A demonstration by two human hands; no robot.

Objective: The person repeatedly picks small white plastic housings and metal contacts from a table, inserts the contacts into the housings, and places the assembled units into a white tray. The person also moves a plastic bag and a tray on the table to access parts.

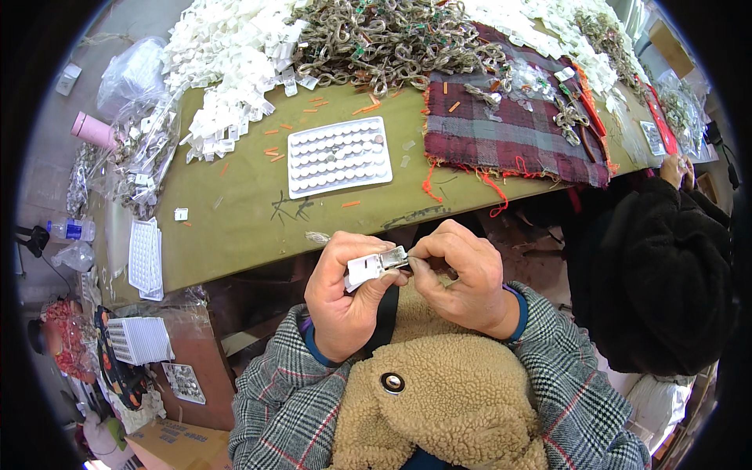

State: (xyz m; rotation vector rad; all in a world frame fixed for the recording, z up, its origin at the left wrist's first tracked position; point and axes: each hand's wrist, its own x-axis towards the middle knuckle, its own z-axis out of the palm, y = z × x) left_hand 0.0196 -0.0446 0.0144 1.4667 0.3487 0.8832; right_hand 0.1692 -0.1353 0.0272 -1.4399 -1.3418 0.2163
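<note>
Just off the table's near edge, my left hand (338, 301) grips a small white plastic casing (362, 271) between thumb and fingers. The casing is tilted, and its right end looks clear or metallic. My right hand (466, 278) pinches with thumb and forefinger at that end. Whatever lies between those fingertips is too small to make out. Beyond my hands, a white tray (342, 189) with rows of round white pieces lies on the olive-green table (251, 227). A short clear scrap (317, 237) lies at the table edge by my left hand.
White casings (227, 78) and coiled cables (384, 47) are heaped at the back. Orange strips (351, 204) lie scattered. A plaid cloth (509, 145) covers part of the right side. White trays (145, 258) are stacked at left. A co-worker in dark clothing (650, 274) is on the right.
</note>
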